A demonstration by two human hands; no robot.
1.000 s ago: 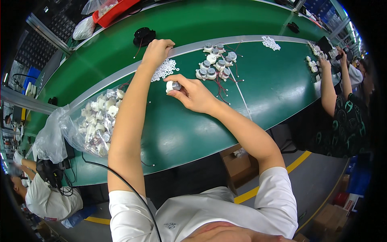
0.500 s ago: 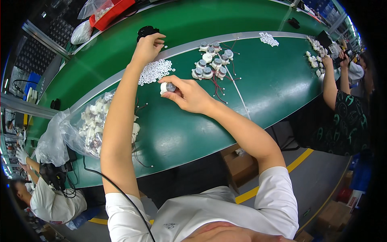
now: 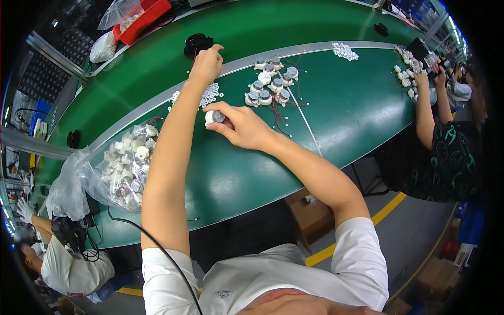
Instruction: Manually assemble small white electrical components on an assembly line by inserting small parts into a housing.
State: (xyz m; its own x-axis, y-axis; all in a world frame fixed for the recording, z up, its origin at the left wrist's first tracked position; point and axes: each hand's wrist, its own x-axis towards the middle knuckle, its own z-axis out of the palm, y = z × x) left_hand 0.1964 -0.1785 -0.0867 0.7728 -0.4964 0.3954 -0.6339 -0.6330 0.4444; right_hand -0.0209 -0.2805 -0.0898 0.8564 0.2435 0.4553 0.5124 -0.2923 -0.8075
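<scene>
fingers [image 3: 219, 106] of the right hand [image 3: 243, 127] grasp a white-and-grey part [image 3: 214, 117], seemingly unaided, as the left hand [image 3: 206, 64], now shifted right, hangs beyond white rings [image 3: 211, 93], its hold unclear.

In the upper middle, we cannot tell whether the left hand [image 3: 208, 65] holds anything; the left forearm [image 3: 170, 163] hides some white rings [image 3: 211, 93]. At centre, the right hand [image 3: 242, 126] partly covers a white-and-grey component [image 3: 212, 118]. The top edge crops the red bin [image 3: 145, 24].
</scene>
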